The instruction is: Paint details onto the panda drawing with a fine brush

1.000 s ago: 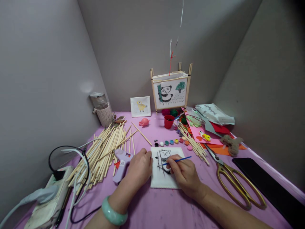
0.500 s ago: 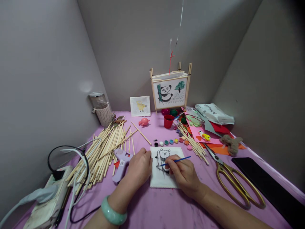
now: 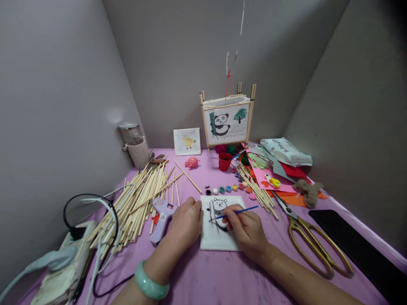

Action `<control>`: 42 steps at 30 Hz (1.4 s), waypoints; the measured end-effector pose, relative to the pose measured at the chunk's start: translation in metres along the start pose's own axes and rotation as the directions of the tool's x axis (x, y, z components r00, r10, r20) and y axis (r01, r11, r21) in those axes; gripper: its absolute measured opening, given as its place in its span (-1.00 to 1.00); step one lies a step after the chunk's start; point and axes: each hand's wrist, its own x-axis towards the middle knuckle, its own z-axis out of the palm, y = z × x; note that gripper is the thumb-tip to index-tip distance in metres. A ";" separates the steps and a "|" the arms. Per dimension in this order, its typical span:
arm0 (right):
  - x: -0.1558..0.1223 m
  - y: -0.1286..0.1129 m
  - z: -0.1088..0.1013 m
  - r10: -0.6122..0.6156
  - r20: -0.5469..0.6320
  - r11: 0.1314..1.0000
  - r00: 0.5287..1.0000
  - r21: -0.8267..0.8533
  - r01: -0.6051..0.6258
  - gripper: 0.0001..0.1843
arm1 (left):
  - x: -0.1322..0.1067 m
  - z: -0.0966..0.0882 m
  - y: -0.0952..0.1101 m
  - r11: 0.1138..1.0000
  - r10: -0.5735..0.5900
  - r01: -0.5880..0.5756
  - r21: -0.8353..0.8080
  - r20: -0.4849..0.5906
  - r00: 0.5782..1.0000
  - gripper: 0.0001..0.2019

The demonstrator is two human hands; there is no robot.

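A small white canvas lies flat on the purple tablecloth, bearing a black outline of a panda beside a bamboo stem. My right hand is closed around a thin blue paintbrush, its tip at the drawn stem. Along the canvas's left edge, my left hand rests with curled fingers holding that edge; the fingertips are partly hidden. A lilac glue gun lies just left of this hand. Small paint pots form a row beyond the canvas.
Wooden sticks are heaped at left near a power strip with cables. At right lie large scissors and a black phone-like slab. A red cup, a panda lantern and a chick picture stand behind.
My right hand and the paintbrush have shifted slightly right and the brush tip a little upward. My left hand and the canvas have stayed in place.
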 end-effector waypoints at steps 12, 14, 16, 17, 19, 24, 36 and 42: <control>-0.002 0.002 0.001 0.043 0.019 0.998 0.999 0.039 -0.044 -0.66 | 0.000 0.006 -0.003 0.999 0.036 -0.036 0.003 -0.057 0.998 -0.78; -0.002 0.002 0.001 0.067 0.031 0.996 0.997 0.060 -0.068 -0.67 | 0.000 0.006 -0.003 0.999 0.036 -0.036 0.003 -0.060 0.998 -0.77; -0.001 0.003 0.001 0.110 0.016 0.990 0.994 0.089 -0.111 -0.66 | 0.000 0.005 -0.004 0.999 0.039 -0.039 0.003 -0.063 0.997 -0.77; -0.001 0.003 0.001 0.136 -0.002 0.986 0.991 0.100 -0.135 -0.65 | 0.000 0.005 -0.004 0.999 0.040 -0.040 0.003 -0.064 0.997 -0.77; 0.000 0.005 0.001 0.178 -0.041 0.980 0.983 0.098 -0.174 -0.64 | 0.001 0.005 -0.004 0.999 0.043 -0.043 0.004 -0.064 0.997 -0.77; 0.009 0.008 0.000 0.199 -0.070 0.980 0.978 0.041 -0.196 -0.62 | 0.000 0.006 -0.004 0.999 0.045 -0.045 0.003 -0.068 0.997 -0.78; 0.045 0.029 0.014 0.034 -0.046 0.970 0.998 -0.238 -0.044 -0.66 | 0.001 0.006 -0.004 0.999 0.046 -0.046 0.005 -0.067 0.997 -0.78; 0.054 0.027 0.018 0.018 0.001 0.940 1.000 -0.341 -0.017 -0.64 | 0.001 0.007 -0.005 0.999 0.051 -0.051 -0.001 -0.076 0.996 -0.79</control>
